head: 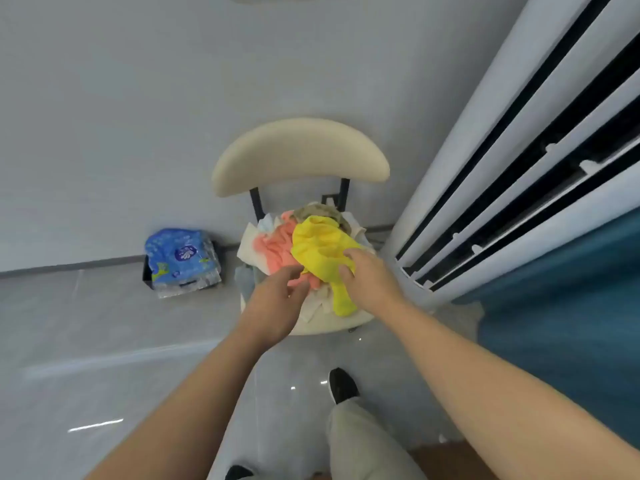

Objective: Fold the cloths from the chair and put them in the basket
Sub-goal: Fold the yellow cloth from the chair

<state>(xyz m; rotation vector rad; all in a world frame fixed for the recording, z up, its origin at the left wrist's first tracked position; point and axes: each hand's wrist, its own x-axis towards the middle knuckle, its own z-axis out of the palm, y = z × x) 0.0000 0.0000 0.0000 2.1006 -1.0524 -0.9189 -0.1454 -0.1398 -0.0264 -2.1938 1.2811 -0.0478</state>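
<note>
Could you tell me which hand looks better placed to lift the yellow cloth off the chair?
Probably the right hand: its fingers already rest on the yellow cloth, while the left hand is over the pink cloth.

Bare forearms, no sleeves, watch or rings seen on left hand (273, 306) or right hand (370, 278). Wore pale khaki trousers (363, 441) (loose, creased at the knee) and black shoes (343, 384) with a thin white sole edge.

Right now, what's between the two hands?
In the head view, the pink cloth and a fold of the yellow cloth lie between the left hand and right hand.
</note>
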